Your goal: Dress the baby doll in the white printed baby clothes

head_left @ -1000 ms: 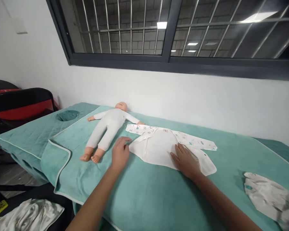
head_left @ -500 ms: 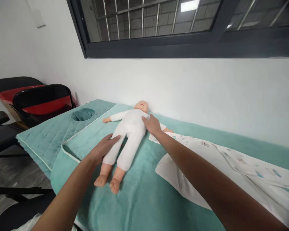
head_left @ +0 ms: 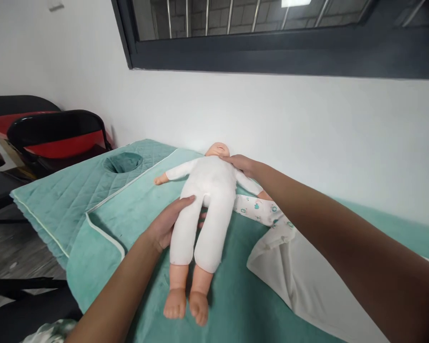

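Note:
A baby doll (head_left: 214,178) in a white suit lies on its back, its bare feet towards me and its head close to the wall. My left hand (head_left: 171,220) is closed around the doll's thigh on the left of the picture; the thumb lies on top and fingertips show between the legs. At the doll's neck and shoulder is my right hand (head_left: 239,163), gripping there, with part of its fingers hidden. White baby clothing with a printed pattern (head_left: 257,209) lies beside the doll, partly under my right forearm.
A green padded cover (head_left: 93,267) lies beneath the doll, and a quilted green sheet with a round hole (head_left: 67,190) extends left. Black and red folding chairs (head_left: 60,138) stand at the left. Behind is a white wall (head_left: 289,124) below a dark-framed window (head_left: 236,55).
My right hand has moved from the doll's side up to its neck. The doll appears larger and farther right, its legs straighter towards me. The left hand reaches further around the thigh. The view has shifted.

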Motion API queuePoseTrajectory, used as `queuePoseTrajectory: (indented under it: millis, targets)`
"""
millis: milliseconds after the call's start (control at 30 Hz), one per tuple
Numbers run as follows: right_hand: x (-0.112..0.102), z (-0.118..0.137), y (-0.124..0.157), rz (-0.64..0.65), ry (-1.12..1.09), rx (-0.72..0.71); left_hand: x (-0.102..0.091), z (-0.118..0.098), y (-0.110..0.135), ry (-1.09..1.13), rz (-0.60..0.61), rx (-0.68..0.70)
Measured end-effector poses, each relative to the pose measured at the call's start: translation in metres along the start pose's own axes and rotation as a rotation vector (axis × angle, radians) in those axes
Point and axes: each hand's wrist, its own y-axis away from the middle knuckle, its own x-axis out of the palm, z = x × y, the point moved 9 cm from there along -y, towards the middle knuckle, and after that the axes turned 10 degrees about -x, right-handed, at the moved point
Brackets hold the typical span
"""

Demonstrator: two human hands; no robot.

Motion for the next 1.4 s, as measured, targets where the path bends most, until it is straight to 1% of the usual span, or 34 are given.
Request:
queuePoseTrajectory:
  millis: [67,100,200,267,333,367,433,533,567,633,700,733,800,833,900,967,1000,1033,1067,1100,1133,1167,1200,1267,1300,1333,1367,1400]
  targets:
    - [-0.016,0.020,0.018,0.010,0.011,-0.003,0.021,0.002,0.015,0.012,0.015,0.043]
    - [-0.028,0.031,0.030,0.008,0.023,-0.010,0.034,0.004,0.022,0.015,0.030,0.067]
    - [-0.069,0.062,0.075,-0.009,0.063,-0.071,0.082,0.016,0.042,0.040,0.113,0.135]
    - [-0.099,0.074,0.113,-0.036,0.115,-0.115,0.119,0.034,0.052,0.070,0.178,0.151]
    - [-0.131,0.072,0.154,-0.083,0.191,-0.133,0.156,0.061,0.056,0.103,0.236,0.124]
    - [-0.145,0.067,0.175,-0.102,0.231,-0.130,0.174,0.077,0.057,0.118,0.267,0.100]
    - [-0.172,0.047,0.214,-0.143,0.314,-0.100,0.208,0.111,0.054,0.149,0.335,0.052]
    - [-0.208,0.005,0.266,-0.220,0.460,0.024,0.249,0.158,0.041,0.196,0.408,-0.009]
    - [-0.217,-0.009,0.280,-0.244,0.502,0.069,0.259,0.172,0.035,0.207,0.413,-0.028]
    - [-0.229,-0.033,0.301,-0.269,0.557,0.136,0.272,0.194,0.023,0.212,0.398,-0.048]
    - [-0.236,-0.051,0.315,-0.275,0.582,0.166,0.279,0.207,0.015,0.180,0.387,-0.049]
    - [-0.238,-0.059,0.320,-0.274,0.594,0.177,0.281,0.210,0.013,0.152,0.389,-0.046]
    - [-0.241,-0.069,0.328,-0.271,0.621,0.198,0.280,0.210,0.012,0.072,0.404,-0.042]
    - [-0.243,-0.070,0.330,-0.273,0.676,0.191,0.278,0.208,0.012,0.010,0.404,-0.044]
    - [-0.244,-0.058,0.331,-0.292,0.885,0.107,0.268,0.198,0.008,-0.176,0.352,-0.043]
    - [-0.232,-0.034,0.327,-0.323,1.126,-0.056,0.253,0.179,-0.005,-0.439,0.212,0.021]
    - [-0.221,-0.021,0.322,-0.331,1.203,-0.145,0.246,0.164,-0.013,-0.593,0.113,0.108]
    - [-0.208,-0.012,0.315,-0.324,1.229,-0.219,0.242,0.147,-0.020,-0.768,0.004,0.236]
    - [-0.192,-0.005,0.305,-0.295,1.224,-0.274,0.242,0.130,-0.026,-0.953,-0.100,0.382]
    - [-0.173,-0.002,0.293,-0.233,1.201,-0.317,0.245,0.118,-0.031,-1.123,-0.183,0.518]
    - [-0.154,-0.002,0.279,-0.147,1.174,-0.340,0.249,0.111,-0.037,-1.263,-0.239,0.621]
    - [-0.133,-0.006,0.264,-0.038,1.155,-0.349,0.251,0.108,-0.044,-1.361,-0.269,0.681]
    - [-0.114,-0.012,0.251,0.076,1.145,-0.343,0.252,0.108,-0.051,-1.425,-0.275,0.709]
    - [-0.086,-0.028,0.230,0.254,1.112,-0.296,0.251,0.110,-0.059,-1.496,-0.268,0.743]
    - [-0.079,-0.035,0.224,0.306,1.087,-0.267,0.251,0.110,-0.060,-1.538,-0.276,0.775]
    - [-0.077,-0.041,0.219,0.326,1.054,-0.243,0.251,0.111,-0.059,-1.580,-0.287,0.814]
    - [-0.078,-0.044,0.217,0.314,1.017,-0.232,0.252,0.110,-0.058,-1.616,-0.295,0.853]
    - [-0.083,-0.044,0.217,0.275,0.980,-0.233,0.253,0.109,-0.056,-1.643,-0.305,0.888]
